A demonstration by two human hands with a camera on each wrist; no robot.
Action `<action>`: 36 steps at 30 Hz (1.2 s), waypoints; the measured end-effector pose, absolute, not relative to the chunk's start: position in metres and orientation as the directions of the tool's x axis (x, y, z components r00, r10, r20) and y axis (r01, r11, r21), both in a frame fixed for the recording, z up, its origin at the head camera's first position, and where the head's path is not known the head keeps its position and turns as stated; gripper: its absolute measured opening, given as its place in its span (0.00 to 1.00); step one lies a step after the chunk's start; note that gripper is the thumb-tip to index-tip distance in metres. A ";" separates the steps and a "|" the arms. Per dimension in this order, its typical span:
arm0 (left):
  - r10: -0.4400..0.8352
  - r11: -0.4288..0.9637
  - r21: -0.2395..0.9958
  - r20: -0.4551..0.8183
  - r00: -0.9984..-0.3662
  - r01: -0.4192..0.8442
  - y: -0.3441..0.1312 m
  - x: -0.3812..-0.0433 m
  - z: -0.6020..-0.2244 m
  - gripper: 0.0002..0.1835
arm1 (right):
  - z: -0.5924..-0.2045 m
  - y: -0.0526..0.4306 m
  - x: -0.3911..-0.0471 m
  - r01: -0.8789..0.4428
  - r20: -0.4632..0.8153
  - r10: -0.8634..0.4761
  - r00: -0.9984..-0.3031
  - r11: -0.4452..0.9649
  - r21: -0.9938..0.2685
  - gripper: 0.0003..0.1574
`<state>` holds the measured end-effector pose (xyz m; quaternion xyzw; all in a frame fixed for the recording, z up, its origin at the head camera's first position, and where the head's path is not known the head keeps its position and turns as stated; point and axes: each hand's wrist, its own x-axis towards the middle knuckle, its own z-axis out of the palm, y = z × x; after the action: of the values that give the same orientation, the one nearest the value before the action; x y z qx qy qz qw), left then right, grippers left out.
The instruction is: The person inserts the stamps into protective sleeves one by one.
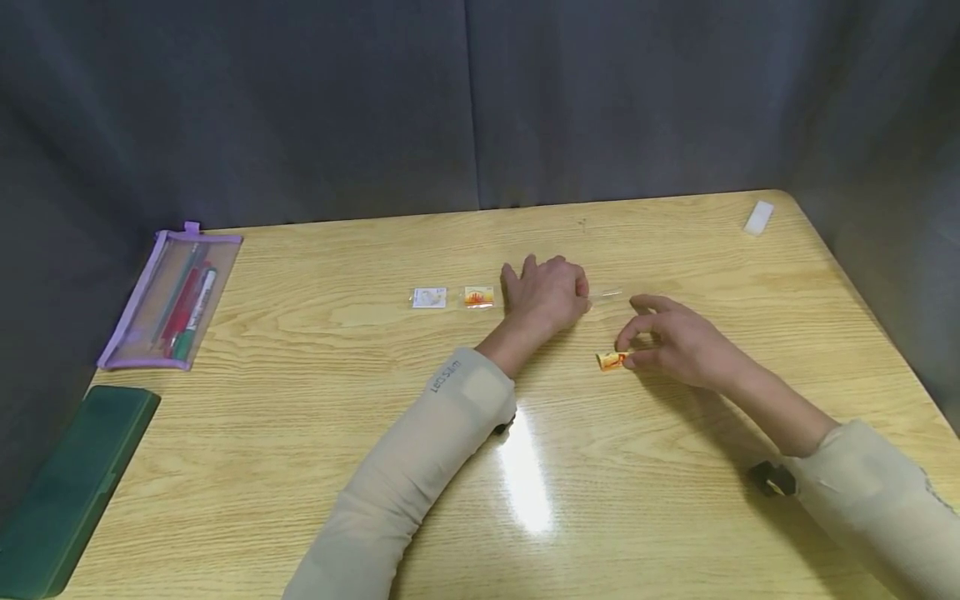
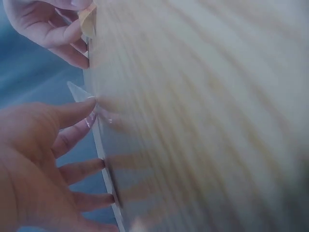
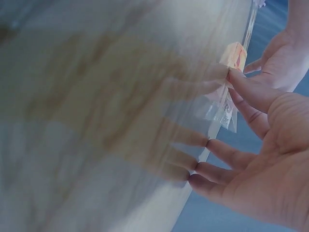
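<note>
In the head view my left hand (image 1: 547,292) rests near the middle of the table, its thumb and index finger pinching a small clear plastic sleeve (image 2: 78,92). The sleeve's end sticks out to the right of the fingers. My right hand (image 1: 678,343) pinches a yellow-orange stamp (image 1: 612,361) by its right end, thumb against index finger, its other fingertips down on the tabletop in the right wrist view. Clear plastic (image 3: 231,116) shows below those pinching fingers. Left of my left hand lie an orange stamp (image 1: 478,297) and a pale stamp (image 1: 429,297), both in clear sleeves.
A purple-edged mesh pencil case (image 1: 217,239) with pens inside lies at the table's left. Closer on that side is a dark green case (image 1: 78,475). A white block (image 1: 759,217) sits at the far right corner. Dark curtains (image 1: 300,108) stand behind the table.
</note>
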<state>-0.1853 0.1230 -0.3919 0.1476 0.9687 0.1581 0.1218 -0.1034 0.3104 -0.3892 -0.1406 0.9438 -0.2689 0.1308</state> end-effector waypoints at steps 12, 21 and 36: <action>0.373 0.876 0.393 -0.179 -0.910 0.281 0.102 -0.183 -0.373 0.03 | -0.378 0.315 -0.107 -0.104 -0.158 -0.275 -0.948 0.739 -0.666 0.03; 0.378 0.714 0.681 -0.178 -0.908 0.164 0.067 -0.183 -0.361 0.04 | -0.362 0.303 -0.120 0.002 -0.171 -0.190 -0.967 0.663 -0.749 0.16; 0.363 0.354 0.921 -0.293 -0.885 -0.160 0.011 -0.174 -0.371 0.05 | -0.355 0.255 -0.140 0.099 -0.181 -0.130 -0.975 0.476 -0.874 0.19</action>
<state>-0.1743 0.0108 -0.3709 0.0642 0.7896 0.5646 0.2314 -0.1402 0.2552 -0.3553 -0.0093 0.8517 -0.5118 0.1118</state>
